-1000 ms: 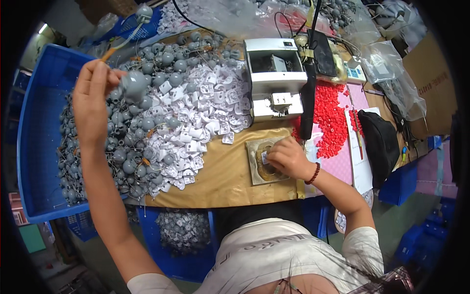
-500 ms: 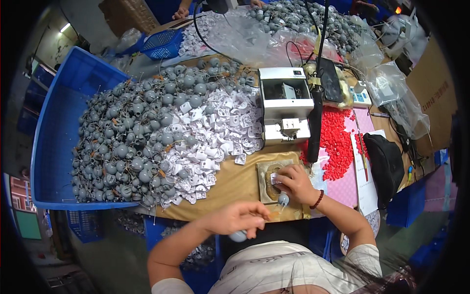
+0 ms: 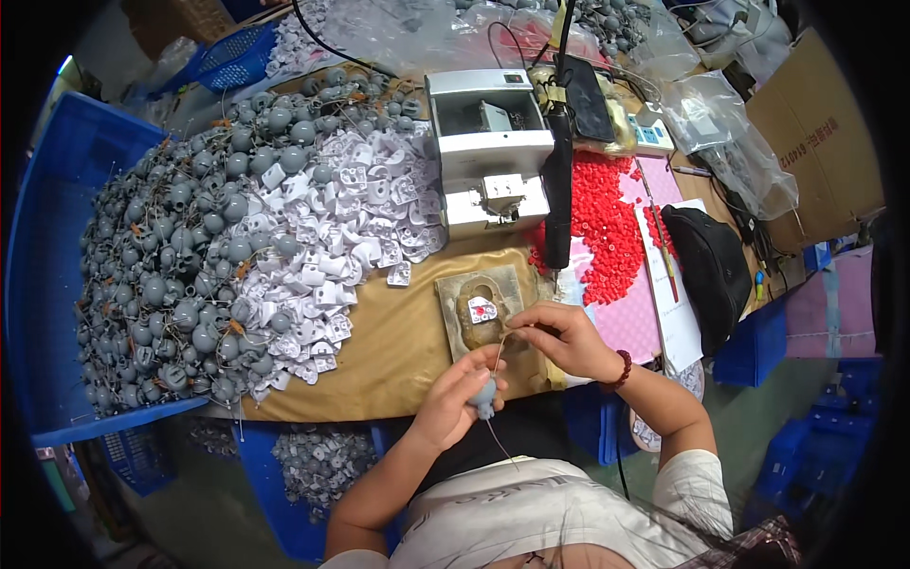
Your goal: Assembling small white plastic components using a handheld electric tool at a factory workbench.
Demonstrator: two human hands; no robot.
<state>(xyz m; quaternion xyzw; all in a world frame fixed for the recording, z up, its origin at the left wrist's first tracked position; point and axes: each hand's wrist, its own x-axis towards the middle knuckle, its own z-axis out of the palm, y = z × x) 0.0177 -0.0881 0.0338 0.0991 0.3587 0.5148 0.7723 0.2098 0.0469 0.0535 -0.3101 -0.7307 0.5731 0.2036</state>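
My left hand [image 3: 455, 398] is closed round a grey ball-shaped part [image 3: 483, 396], held over the table's front edge above my lap. A thin cord hangs from the ball's lower end, and another stretch runs up from it. My right hand [image 3: 566, 343] pinches this upper cord [image 3: 502, 349] between thumb and fingertips. Just beyond my fingers lies a square metal fixture [image 3: 450, 302] with an oval recess. In the recess sits a small white plastic piece [image 3: 482, 310] with a red spot on it, touched by neither hand.
A small white machine [image 3: 493, 152] stands behind the fixture. To the left, white pieces [image 3: 313, 275] and grey balls [image 3: 180, 275] are heaped against a blue bin [image 3: 57, 218]. At the right are small red parts [image 3: 602, 228], a black pouch [image 3: 711, 275] and a cardboard box [image 3: 820, 142].
My right hand has left the fixture and come to the cord. My left hand has moved up and in with the grey ball. The white piece now shows uncovered. The whole view has shifted.
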